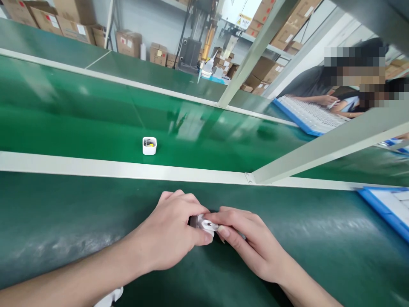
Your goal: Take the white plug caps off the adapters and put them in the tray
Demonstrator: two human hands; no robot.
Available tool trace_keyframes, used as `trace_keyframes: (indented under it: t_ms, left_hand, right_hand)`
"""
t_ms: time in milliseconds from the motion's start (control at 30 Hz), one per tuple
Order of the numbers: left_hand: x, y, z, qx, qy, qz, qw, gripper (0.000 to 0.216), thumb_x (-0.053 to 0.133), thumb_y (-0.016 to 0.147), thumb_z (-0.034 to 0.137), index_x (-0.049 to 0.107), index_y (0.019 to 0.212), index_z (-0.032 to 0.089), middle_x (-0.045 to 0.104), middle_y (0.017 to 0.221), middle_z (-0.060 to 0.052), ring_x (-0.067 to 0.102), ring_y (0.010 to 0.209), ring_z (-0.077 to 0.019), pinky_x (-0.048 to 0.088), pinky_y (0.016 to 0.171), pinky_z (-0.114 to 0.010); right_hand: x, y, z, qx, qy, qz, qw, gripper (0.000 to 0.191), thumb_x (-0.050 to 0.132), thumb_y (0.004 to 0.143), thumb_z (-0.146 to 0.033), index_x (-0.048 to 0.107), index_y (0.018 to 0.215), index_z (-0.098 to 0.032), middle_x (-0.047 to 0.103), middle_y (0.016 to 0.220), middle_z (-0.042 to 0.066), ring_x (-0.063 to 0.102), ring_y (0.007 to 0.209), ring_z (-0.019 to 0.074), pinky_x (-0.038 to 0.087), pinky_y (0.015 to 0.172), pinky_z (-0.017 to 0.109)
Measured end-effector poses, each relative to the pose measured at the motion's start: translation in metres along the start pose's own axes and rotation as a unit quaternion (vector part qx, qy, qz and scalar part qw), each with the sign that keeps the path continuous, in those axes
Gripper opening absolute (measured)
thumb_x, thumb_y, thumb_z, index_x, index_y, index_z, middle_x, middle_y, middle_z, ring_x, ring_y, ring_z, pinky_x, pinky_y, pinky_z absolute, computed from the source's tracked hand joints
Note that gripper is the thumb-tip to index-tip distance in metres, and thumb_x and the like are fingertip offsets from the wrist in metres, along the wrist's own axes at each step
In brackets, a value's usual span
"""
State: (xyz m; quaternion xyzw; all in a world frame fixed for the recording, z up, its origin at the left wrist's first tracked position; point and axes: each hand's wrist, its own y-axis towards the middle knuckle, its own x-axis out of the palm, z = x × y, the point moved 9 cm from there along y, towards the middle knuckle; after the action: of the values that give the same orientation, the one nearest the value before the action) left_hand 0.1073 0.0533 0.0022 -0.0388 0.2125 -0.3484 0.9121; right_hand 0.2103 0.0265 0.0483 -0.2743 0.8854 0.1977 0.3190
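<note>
Left hand point(174, 232) and right hand point(247, 245) meeting on the green tabletop point(64, 226), both pinched shut on a small white plug part point(206, 223) — mostly hidden by fingers, shape hard to make out, another white plug shell point(149, 145) well apart on the belt point(79, 123) beyond — co-workers at far right, partly cut off.

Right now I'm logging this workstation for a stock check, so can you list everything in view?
small white part: one, white with a dark piece, pinched between both hands on the near green mat
open white housing: one, white, alone on the green belt beyond the rail
rail: one, pale grey, between mat and belt
blue trays: two, one at right edge, one far right by co-workers
cardboard boxes: many, brown, on back shelves
co-workers: two, far right, at the far tray
left hand: one, gripping the part
right hand: one, gripping the part
</note>
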Motion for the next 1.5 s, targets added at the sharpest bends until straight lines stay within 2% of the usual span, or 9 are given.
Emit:
trace_keyframes:
  t_ms: [200,333,400,533,700,933,1133,1333,1500]
  left_hand:
    - [0.003,0.0,0.001,0.021,0.0,0.002,1.0,0.013,0.064,0.088,0.025,0.065,0.076,0.024,0.067,0.089,0.003,0.055,0.096,-0.0221,0.037,0.086,-0.04]
    - [0.0,-0.004,0.005,0.077,0.023,0.018,0.997,0.005,0.065,0.092,0.029,0.069,0.092,0.026,0.069,0.096,0.003,0.057,0.096,-0.0199,0.036,0.092,-0.04]
    - [-0.001,-0.006,0.005,0.106,0.035,0.028,0.993,0.01,0.067,0.092,0.032,0.069,0.1,0.026,0.07,0.101,0.004,0.058,0.097,-0.0192,0.035,0.093,-0.039]
    - [0.005,-0.005,0.0,0.115,0.058,0.019,0.992,0.013,0.074,0.088,0.034,0.067,0.095,0.026,0.07,0.098,0.006,0.058,0.097,-0.0182,0.036,0.093,-0.037]
    - [0.007,-0.004,0.0,0.118,0.087,0.04,0.988,0.008,0.07,0.09,0.027,0.066,0.097,0.026,0.07,0.101,0.006,0.058,0.096,-0.0172,0.035,0.094,-0.037]
    - [0.007,-0.001,0.0,0.102,0.09,0.039,0.99,0.005,0.069,0.089,0.027,0.065,0.093,0.025,0.07,0.096,0.005,0.059,0.093,-0.0177,0.037,0.093,-0.038]
    - [0.008,0.0,-0.001,0.105,0.09,0.043,0.989,0.006,0.069,0.088,0.025,0.066,0.092,0.024,0.07,0.096,0.004,0.059,0.092,-0.0186,0.036,0.091,-0.039]
    - [0.007,0.0,-0.001,0.114,0.077,0.051,0.989,0.006,0.069,0.087,0.02,0.065,0.091,0.023,0.068,0.093,0.005,0.058,0.091,-0.0172,0.035,0.091,-0.038]
    - [0.007,0.001,-0.002,0.109,0.068,0.05,0.99,0.006,0.068,0.087,0.02,0.063,0.085,0.022,0.066,0.089,0.005,0.057,0.086,-0.0158,0.033,0.089,-0.038]
  right_hand:
    - [-0.001,0.002,-0.002,-0.038,-0.007,0.024,0.999,0.026,0.043,0.109,-0.031,0.065,0.112,-0.018,0.061,0.076,0.002,0.053,0.066,0.0146,0.043,0.061,0.027]
    - [0.002,0.001,-0.002,-0.045,-0.037,0.039,0.998,0.025,0.041,0.109,-0.028,0.063,0.11,-0.017,0.061,0.073,0.002,0.054,0.064,0.0146,0.043,0.058,0.026]
    - [0.003,-0.001,-0.003,-0.064,-0.055,0.056,0.995,0.021,0.042,0.107,-0.027,0.061,0.11,-0.018,0.06,0.072,0.001,0.051,0.06,0.0137,0.04,0.055,0.026]
    - [0.005,-0.005,-0.004,-0.075,-0.103,0.092,0.988,0.005,0.055,0.102,-0.025,0.058,0.104,-0.02,0.058,0.071,-0.001,0.046,0.058,0.0128,0.036,0.053,0.025]
    - [0.004,-0.003,-0.003,-0.06,-0.103,0.095,0.988,0.003,0.057,0.1,-0.019,0.06,0.102,-0.019,0.057,0.074,0.001,0.049,0.064,0.0145,0.04,0.057,0.027]
    - [0.003,-0.001,-0.003,-0.013,-0.093,0.074,0.993,0.005,0.054,0.102,-0.019,0.058,0.099,-0.019,0.058,0.077,0.0,0.05,0.063,0.0127,0.04,0.057,0.025]
    - [0.006,-0.003,-0.012,-0.047,-0.173,0.056,0.982,0.007,0.049,0.102,-0.013,0.055,0.102,-0.017,0.055,0.076,0.002,0.044,0.065,0.0149,0.035,0.059,0.028]
    - [0.01,-0.001,-0.014,-0.023,-0.202,0.008,0.979,0.011,0.048,0.102,-0.008,0.055,0.103,-0.016,0.056,0.078,0.004,0.039,0.067,0.0165,0.029,0.06,0.031]
    - [0.015,0.004,-0.012,-0.02,-0.191,-0.066,0.979,0.016,0.047,0.099,-0.003,0.053,0.098,-0.017,0.055,0.083,0.004,0.036,0.07,0.0164,0.029,0.063,0.032]
